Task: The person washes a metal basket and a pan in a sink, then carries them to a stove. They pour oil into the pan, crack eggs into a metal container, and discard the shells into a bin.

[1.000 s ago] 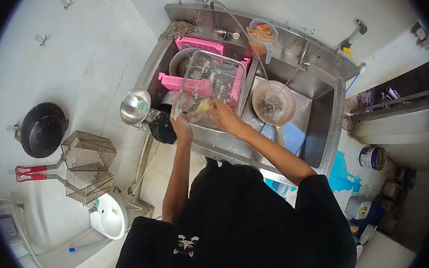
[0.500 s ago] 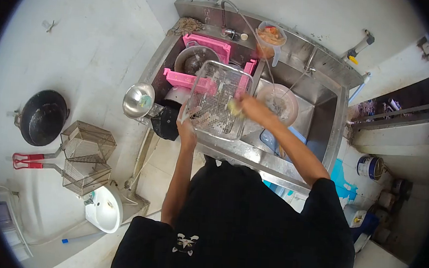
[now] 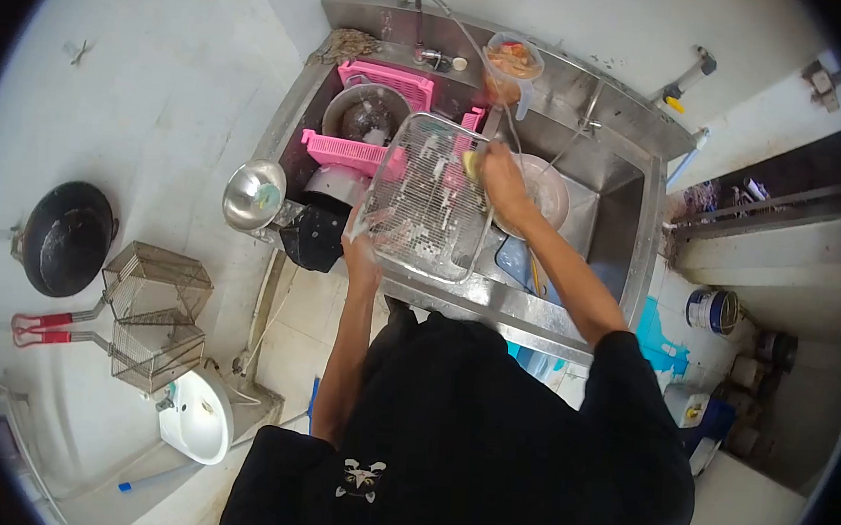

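Observation:
A wire mesh tray (image 3: 423,199) with white foam over its mesh is held tilted above the front of the sink. My left hand (image 3: 363,242) is closed on its lower left edge. In my right hand (image 3: 500,183) is a yellowish sponge (image 3: 470,163), pressed near the tray's upper right side. Beyond that hand, a pale round basin (image 3: 548,195) sits in the right sink bowl with a hose leading into it. Behind the tray's left side are pink plastic baskets (image 3: 350,150) and a metal pot (image 3: 341,116).
A steel bowl-shaped ladle (image 3: 253,195) rests at the sink's left edge. A jug of orange-red contents (image 3: 515,59) stands at the back. A black wok (image 3: 66,240) and wire fry baskets (image 3: 158,285) hang on the left wall, above a white washbasin (image 3: 199,418).
My right hand and the sponge have moved up along the tray's right side. The tray has turned slightly, and the whole view has shifted a little.

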